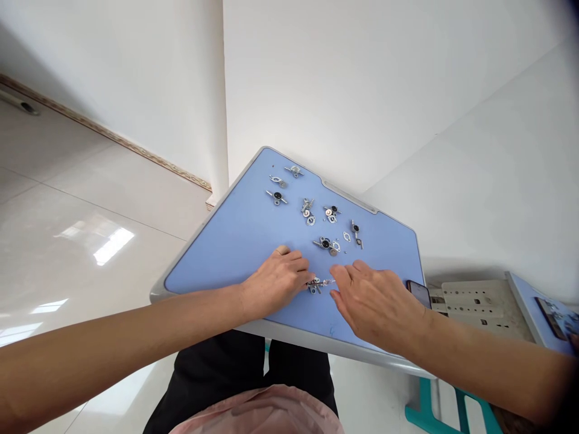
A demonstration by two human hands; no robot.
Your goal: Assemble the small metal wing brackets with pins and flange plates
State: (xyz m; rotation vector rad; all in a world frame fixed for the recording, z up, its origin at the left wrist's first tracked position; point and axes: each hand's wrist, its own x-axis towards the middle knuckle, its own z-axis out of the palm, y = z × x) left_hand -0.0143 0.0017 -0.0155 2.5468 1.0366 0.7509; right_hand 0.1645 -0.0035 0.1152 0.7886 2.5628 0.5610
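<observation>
Manual work on a small metal assembly (313, 288), which lies near the front edge of a blue tabletop (217, 259), between the hands; directions are read from this assembly. At 9 o'clock, the left hand (284, 277) is curled, its fingertips apparently gripping the near end of the piece. At 3 o'clock, the right hand (380, 301) is bent inward, thumb and index finger at the slim, shiny end; whether they grip it cannot be told. Good practice, as judged here, is to brace the left fingertips on the surface, keep the piece level, and apply light pressure along its axis, so that small parts neither tilt nor skid on the smooth top. Just beyond, toward 12 o'clock, lies a black-centred fitting (325, 243) with slender metal arms; a pale oval plate (346, 237), pierced and flat, lies at 1 o'clock. A similar dark-centred piece (277, 196) lies at 11 o'clock. The metals appear silvery and hard, the tabletop matt with a grey rim; at 3 o'clock, beyond the right hand, sits a glossy, dark-faced phone (419, 293).
</observation>
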